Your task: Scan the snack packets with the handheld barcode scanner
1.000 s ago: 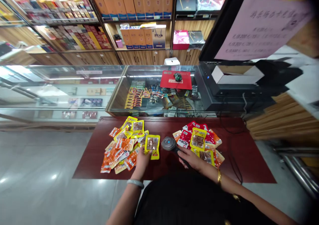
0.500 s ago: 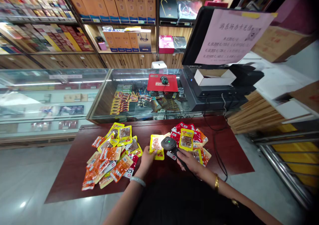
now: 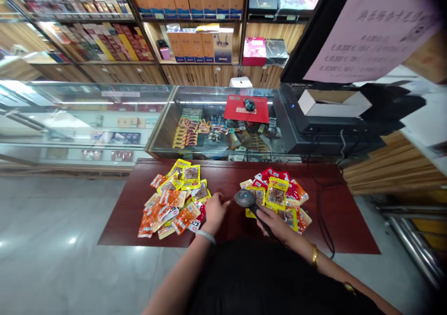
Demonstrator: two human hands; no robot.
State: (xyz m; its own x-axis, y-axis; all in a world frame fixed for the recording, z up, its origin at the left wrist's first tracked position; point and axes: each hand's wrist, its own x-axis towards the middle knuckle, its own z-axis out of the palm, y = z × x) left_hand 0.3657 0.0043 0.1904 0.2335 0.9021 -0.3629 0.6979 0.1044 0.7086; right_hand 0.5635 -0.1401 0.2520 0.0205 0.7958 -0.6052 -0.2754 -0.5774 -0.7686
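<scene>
My right hand is wrapped around the handle of a black barcode scanner, whose head points to the left. Under and beside the scanner lies a yellow snack packet, at the left edge of the right-hand pile of red, yellow and orange packets. My left hand is open, its fingers apart and bent, just right of the left-hand pile of orange and yellow packets. I see nothing in its grasp. Whether its fingers touch the nearest packet I cannot tell.
Both piles lie on a dark red table. Behind it stands a glass display case with a red mat and a mouse on top. A monitor rises at the right. A black cable trails over the table's right side.
My left hand has let go of the yellow packet, which now lies by the right pile, and has moved toward the left pile. The scanner stays in my right hand. The view has shifted.
</scene>
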